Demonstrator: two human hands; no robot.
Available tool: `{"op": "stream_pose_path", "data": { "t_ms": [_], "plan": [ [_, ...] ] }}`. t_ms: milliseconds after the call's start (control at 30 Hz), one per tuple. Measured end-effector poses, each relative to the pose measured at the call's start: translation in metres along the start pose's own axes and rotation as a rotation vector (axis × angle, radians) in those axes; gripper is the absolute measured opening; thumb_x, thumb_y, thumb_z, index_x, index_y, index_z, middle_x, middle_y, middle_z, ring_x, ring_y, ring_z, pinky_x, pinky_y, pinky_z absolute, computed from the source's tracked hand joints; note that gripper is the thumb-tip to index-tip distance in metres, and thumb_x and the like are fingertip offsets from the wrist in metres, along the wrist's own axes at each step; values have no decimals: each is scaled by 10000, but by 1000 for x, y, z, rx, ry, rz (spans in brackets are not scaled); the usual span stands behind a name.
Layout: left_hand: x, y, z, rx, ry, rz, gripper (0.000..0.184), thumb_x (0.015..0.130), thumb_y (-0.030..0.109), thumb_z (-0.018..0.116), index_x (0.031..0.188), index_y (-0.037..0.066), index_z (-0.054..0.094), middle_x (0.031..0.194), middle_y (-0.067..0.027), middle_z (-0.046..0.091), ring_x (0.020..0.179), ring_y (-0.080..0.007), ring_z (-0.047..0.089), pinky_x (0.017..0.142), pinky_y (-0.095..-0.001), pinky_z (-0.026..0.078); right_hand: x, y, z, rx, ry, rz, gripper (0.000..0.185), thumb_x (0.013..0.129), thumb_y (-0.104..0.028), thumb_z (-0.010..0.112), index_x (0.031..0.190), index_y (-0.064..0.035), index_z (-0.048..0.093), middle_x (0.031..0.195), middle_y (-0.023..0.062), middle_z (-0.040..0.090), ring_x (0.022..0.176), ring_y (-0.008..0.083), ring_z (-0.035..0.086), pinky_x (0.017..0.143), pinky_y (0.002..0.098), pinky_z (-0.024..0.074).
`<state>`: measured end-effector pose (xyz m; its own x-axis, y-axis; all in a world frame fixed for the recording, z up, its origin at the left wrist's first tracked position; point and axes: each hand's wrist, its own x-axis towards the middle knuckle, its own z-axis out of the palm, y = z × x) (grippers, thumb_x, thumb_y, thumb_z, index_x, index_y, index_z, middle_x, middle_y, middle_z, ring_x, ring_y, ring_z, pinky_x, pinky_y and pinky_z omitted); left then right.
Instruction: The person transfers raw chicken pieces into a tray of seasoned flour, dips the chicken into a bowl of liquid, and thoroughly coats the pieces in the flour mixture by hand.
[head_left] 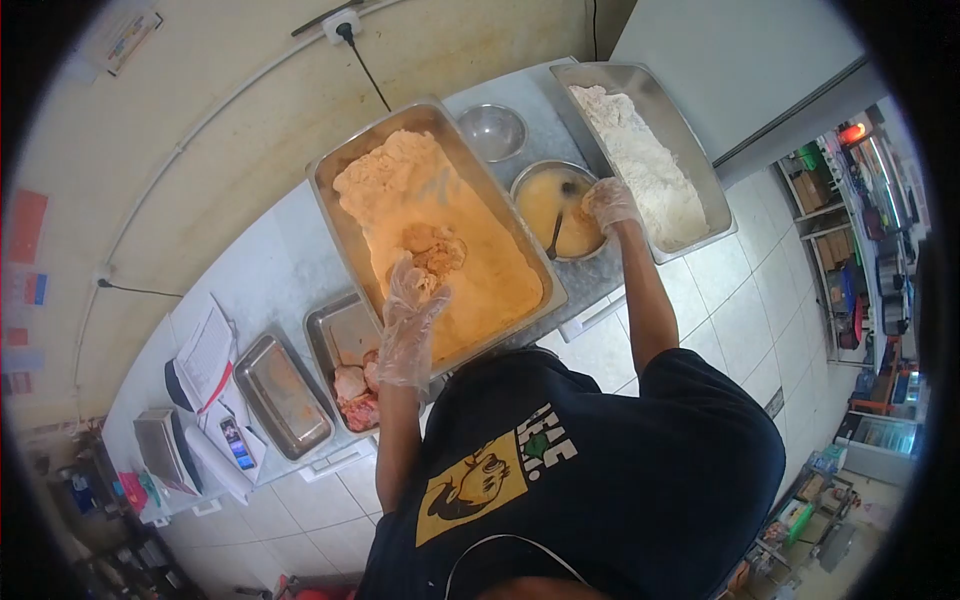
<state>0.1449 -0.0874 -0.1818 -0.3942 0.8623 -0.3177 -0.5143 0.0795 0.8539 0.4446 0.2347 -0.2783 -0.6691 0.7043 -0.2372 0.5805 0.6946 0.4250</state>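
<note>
In a plastic glove, my left hand (412, 312) is in the large steel tray (525, 225) of orange-tinted flour (480, 285). Its fingers and thumb curl around a flour-coated chicken piece (428, 283). More coated pieces (435, 246) lie just beyond the fingertips. My right hand (612, 203), also gloved, is closed at the right rim of a round bowl (518, 190) of yellowish liquid (545, 188). Something orange-brown shows at its fingertips, too covered to name. A dark-handled utensil (555, 235) stands in the liquid.
A steel tray of white flour (650, 175) stands right of the bowl; a small steel bowl (493, 132) sits behind. Raw chicken (357, 395) lies in a tray at the left. Farther left are a shallow tray (283, 395), papers (205, 350) and a phone (237, 443).
</note>
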Motion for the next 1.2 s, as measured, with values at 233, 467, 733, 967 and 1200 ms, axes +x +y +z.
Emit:
{"op": "stream_pose_path", "data": {
  "t_ms": [233,467,733,967,1200],
  "plan": [
    [-15,19,15,53,39,-21,770,858,88,722,1507,92,307,1548,-112,293,1453,-233,240,1163,-367,258,-7,39,16,1346,128,248,198,686,-177,775,873,-137,724,973,6,721,1053,244,637,948,373,486],
    [-3,1,-7,4,-28,85,559,904,121,630,1421,25,442,1416,-127,452,1343,-214,393,1137,-321,257,-13,52,5,837,267,64,183,663,-164,743,836,-106,721,912,41,710,953,235,642,878,358,493],
    [-19,-1,-47,472,29,141,408,1001,284,552,1339,56,549,1266,-68,612,1180,-176,541,1020,-280,392,-56,10,-132,1789,279,350,179,735,-50,671,894,16,719,816,73,704,775,151,673,695,233,530],
    [-30,-29,-55,750,251,-68,378,985,340,533,1216,53,617,1117,-102,666,1001,-214,630,882,-341,478,-56,-81,-173,2189,210,21,343,825,-97,676,1137,11,582,1024,132,691,864,178,676,785,289,561],
    [-2,-70,-56,1738,-205,-154,338,942,264,494,1167,49,625,1137,-223,640,1047,-355,635,901,-453,494,13,-169,-123,1172,-199,39,367,861,-237,676,1137,-5,606,1101,131,666,1025,259,653,837,375,539]
  ]
}}
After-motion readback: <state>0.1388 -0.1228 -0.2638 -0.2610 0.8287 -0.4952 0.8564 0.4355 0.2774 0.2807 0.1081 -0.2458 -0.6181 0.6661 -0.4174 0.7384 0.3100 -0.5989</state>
